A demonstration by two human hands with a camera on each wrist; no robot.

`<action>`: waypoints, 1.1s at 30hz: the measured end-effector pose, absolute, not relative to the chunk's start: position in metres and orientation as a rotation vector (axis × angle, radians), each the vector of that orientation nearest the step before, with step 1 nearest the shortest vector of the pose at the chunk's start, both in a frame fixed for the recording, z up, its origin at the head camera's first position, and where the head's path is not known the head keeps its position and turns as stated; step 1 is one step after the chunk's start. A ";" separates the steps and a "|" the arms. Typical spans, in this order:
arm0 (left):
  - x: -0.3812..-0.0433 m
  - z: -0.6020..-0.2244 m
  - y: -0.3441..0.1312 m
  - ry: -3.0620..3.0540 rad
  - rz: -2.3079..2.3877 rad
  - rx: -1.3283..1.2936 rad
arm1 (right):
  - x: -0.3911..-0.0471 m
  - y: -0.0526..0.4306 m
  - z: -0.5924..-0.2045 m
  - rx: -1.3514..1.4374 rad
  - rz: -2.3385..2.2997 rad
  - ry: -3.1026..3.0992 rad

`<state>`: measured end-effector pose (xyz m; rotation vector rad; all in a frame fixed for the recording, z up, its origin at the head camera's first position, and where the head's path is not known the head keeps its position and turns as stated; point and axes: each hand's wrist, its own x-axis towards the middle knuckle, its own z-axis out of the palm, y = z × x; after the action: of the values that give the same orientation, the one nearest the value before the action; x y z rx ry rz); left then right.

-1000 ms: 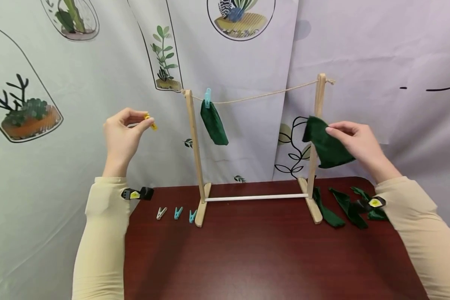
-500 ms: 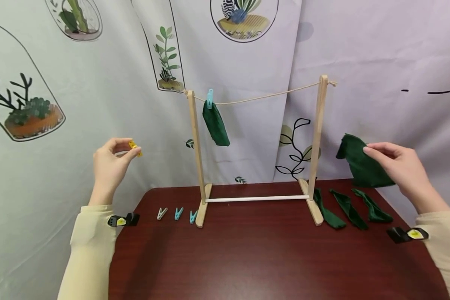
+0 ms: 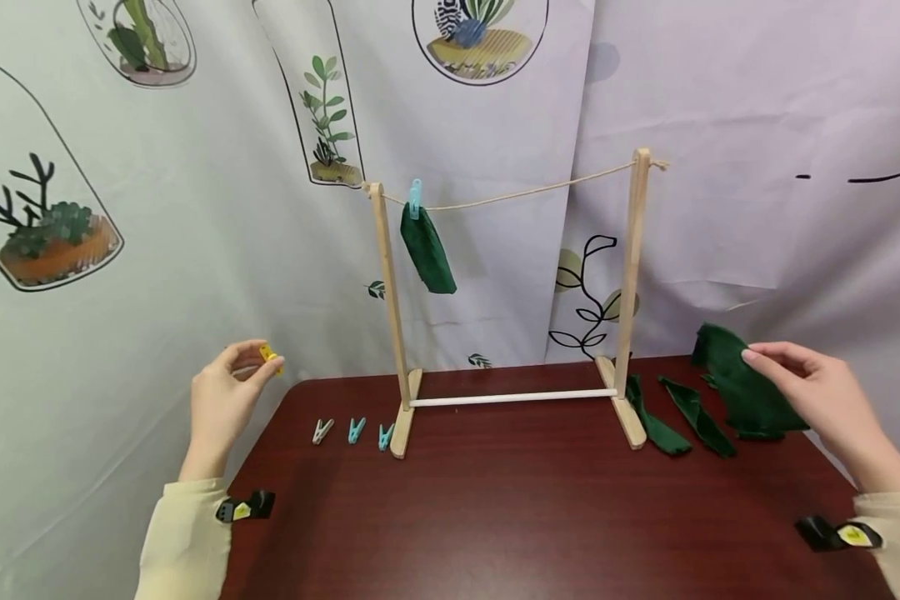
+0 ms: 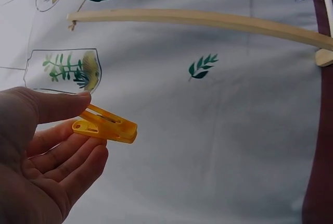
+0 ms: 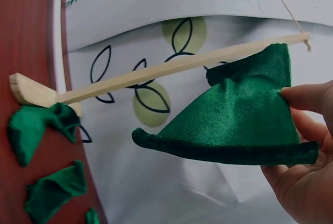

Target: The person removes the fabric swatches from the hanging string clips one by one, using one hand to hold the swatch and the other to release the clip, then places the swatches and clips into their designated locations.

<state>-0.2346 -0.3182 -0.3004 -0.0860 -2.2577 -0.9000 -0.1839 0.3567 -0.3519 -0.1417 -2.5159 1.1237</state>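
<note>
My left hand (image 3: 221,404) pinches a yellow clothespin (image 4: 112,126) between thumb and fingers, left of the wooden drying rack. In the left wrist view the pin's tip points away from the palm. On the right, my right hand (image 3: 828,400) holds a piece of green cloth (image 5: 234,112) by its edge, thumb on the near side. The cloth droops from the fingers with its edges curling, and in the head view it overlaps a green piece behind it. A light-blue clothespin (image 3: 416,198) fastens another green cloth (image 3: 429,252) to the rack's string (image 3: 525,192), near the left post.
The rack's wooden posts (image 3: 632,267) stand on feet joined by a white rod (image 3: 513,398). Left of it lie a whitish clothespin (image 3: 322,431) and two blue clothespins (image 3: 356,430). Green cloths (image 3: 696,417) lie right of it on the dark red table (image 3: 510,500). A printed curtain hangs behind.
Both hands have come down, the left one shifting slightly left with the yellow clothespin. The right hand has carried its green cloth rightward and down, away from the right post.
</note>
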 end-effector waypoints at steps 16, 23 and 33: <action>-0.210 -0.388 -0.319 -2.393 -0.872 0.012 | -0.159 0.356 -0.412 -0.162 1.187 -2.623; -0.200 -0.413 -0.311 -2.438 -0.934 0.062 | -0.149 0.348 -0.439 -0.198 1.260 -2.661; -0.197 -0.436 -0.302 -2.453 -0.997 0.062 | -0.142 0.346 -0.457 -0.294 1.256 -2.743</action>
<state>-0.1973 -0.3025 -0.4364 0.0618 -2.4532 -0.9971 -0.1417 0.3464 -0.4574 -0.2936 -2.7434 1.2563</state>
